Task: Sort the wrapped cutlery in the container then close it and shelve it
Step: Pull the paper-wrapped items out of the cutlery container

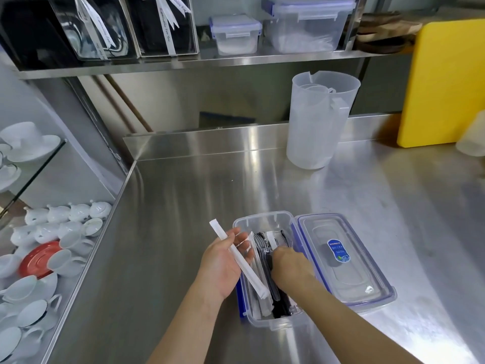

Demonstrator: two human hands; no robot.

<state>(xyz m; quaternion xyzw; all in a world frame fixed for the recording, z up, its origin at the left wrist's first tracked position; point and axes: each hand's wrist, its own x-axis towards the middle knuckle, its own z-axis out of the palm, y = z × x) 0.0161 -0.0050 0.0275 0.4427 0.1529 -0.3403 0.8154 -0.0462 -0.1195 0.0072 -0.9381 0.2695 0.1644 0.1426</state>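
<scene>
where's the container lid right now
In the head view the lid lies on the steel counter against the right side of the open container, just right of the right hand.

Bright glare on counter (pixel 210 195); edges perhaps blurred

Commercial kitchen: brushed stainless-steel counter (pixel 210 185), steel shelf (pixel 183 64) at 12 o'clock, stacked white porcelain cups (pixel 39 258) at 9, yellow plastic cutting board (pixel 443 82) at 2.

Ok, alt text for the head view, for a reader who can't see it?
The left hand holds a white wrapped piece at the left edge of a clear open container of wrapped cutlery on a steel counter, while the right hand reaches inside. Its lid lies flat to its right; a jug stands behind.
</scene>
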